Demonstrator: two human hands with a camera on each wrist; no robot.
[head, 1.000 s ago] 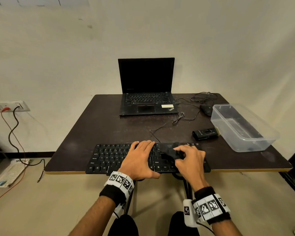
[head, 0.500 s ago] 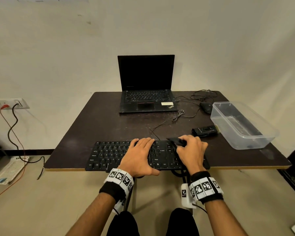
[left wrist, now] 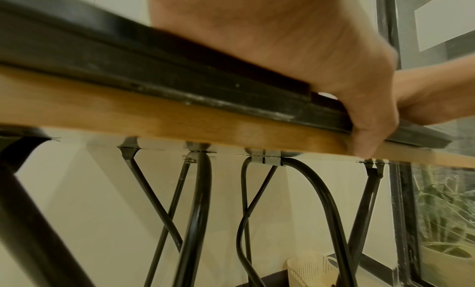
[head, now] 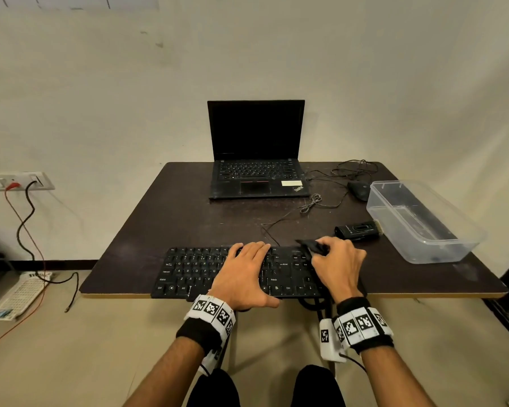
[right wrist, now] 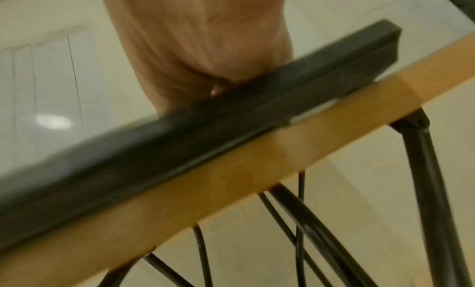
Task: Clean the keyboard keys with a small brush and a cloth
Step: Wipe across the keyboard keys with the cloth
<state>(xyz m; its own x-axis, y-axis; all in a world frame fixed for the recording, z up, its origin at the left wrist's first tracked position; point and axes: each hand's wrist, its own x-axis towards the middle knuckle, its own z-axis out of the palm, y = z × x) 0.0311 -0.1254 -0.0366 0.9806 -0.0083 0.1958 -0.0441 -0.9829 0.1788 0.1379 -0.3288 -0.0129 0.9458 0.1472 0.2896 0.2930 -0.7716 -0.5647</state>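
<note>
Black cloth (head: 312, 245) pinched in right hand (head: 338, 267) fingers over keyboard (head: 194, 271); left hand (head: 241, 274) flat, fingers straight.

Bare tabletop (head: 165, 218) lies open along the whole left edge and across the middle, between the keyboard (head: 194, 271) at the near edge and the laptop (head: 257, 177) at the far edge. Toward the right edge the way is crowded: a clear plastic tub (head: 420, 221), a small black device (head: 357, 230) just beside it, a mouse (head: 359, 189) and loose cables (head: 315, 204) near the far right corner.
</note>
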